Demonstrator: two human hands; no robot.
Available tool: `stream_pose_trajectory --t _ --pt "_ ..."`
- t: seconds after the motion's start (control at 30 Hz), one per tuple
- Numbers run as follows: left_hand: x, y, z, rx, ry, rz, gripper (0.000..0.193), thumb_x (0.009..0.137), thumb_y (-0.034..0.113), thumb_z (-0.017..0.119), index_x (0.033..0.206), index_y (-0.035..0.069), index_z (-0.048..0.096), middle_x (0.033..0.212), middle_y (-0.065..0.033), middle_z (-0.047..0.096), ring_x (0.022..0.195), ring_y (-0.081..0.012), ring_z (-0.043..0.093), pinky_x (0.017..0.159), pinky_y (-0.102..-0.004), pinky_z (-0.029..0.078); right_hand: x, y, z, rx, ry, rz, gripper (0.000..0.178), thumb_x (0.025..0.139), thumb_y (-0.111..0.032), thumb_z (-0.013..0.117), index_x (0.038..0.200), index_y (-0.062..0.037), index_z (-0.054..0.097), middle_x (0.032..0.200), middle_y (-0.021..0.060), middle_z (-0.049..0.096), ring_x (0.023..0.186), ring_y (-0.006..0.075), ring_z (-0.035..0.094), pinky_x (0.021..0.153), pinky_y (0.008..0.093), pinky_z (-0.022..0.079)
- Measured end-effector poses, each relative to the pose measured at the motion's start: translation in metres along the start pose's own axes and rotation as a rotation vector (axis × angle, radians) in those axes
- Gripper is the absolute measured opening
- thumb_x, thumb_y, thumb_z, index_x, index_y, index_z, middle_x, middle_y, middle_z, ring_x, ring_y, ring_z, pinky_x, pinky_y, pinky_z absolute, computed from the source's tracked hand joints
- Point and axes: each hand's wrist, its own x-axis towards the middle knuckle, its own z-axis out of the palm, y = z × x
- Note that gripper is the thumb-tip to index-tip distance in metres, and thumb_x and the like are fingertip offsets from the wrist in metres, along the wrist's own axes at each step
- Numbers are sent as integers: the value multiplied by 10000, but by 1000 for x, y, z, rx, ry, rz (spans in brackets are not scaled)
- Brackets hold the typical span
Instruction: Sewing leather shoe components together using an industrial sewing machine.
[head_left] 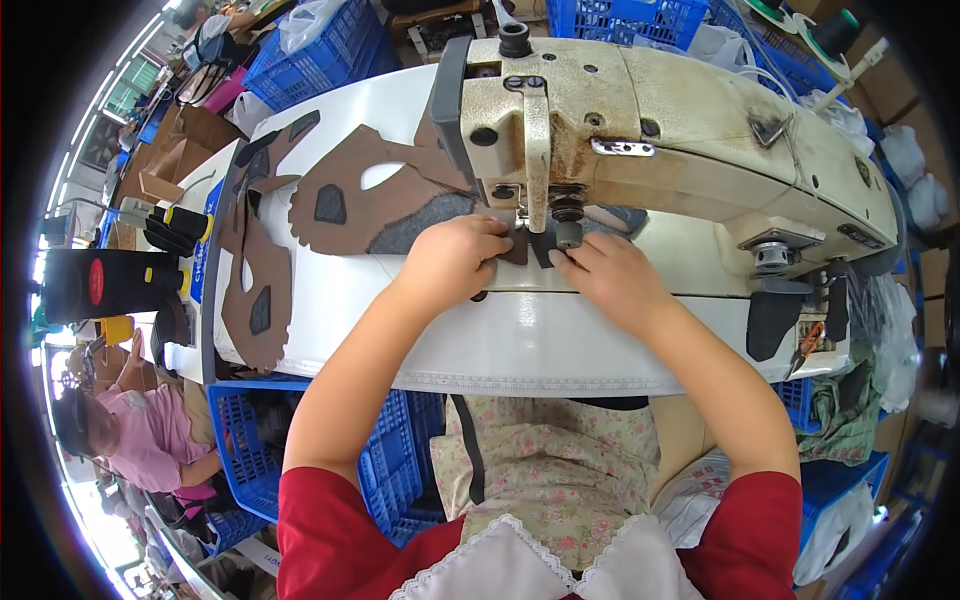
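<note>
A worn cream sewing machine (690,130) stands over the white table. Close to its presser foot (522,222), my left hand (455,258) has its fingers bent and pressed down on a brown material piece (516,250). On the other side, my right hand (608,278) pinches the edge of a small black piece (541,249) beside the brown one. Left of the needle spreads a larger brown cut panel (350,175) with an oval hole and a grey felt-like patch (420,226). The machine and my fingers partly hide where the pieces meet.
More brown cut pieces (258,290) drape along the table's left end, near another black machine (110,285). Thread snips (807,345) and a black piece (768,322) lie at the right end. Blue crates (400,460) stand below the table; a person in pink (155,435) sits at left.
</note>
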Motion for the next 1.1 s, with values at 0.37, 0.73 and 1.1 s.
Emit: stream_pose_trajectory --t 0.37,0.73,1.1 --pt "20 0 -27 -360 -165 -434 335 674 25 623 983 20 753 1035 -146 725 920 -274 694 837 -326 540 -4 4 4 20 69 -93 229 733 -122 603 937 -34 661 870 27 595 872 200 574 742 321 511" --pt "20 -7 -17 -103 -113 -140 356 653 44 650 991 84 753 899 -160 708 821 -337 669 760 -378 533 2 2 9 19 72 -55 233 743 -114 600 938 1 656 882 58 603 880 224 571 761 328 508" --pt "23 -14 -13 30 -120 -54 336 687 31 603 981 79 759 911 -119 713 851 -318 670 778 -409 539 12 1 21 30 148 -36 151 757 -105 604 854 3 648 827 77 577 868 240 561 770 351 504"
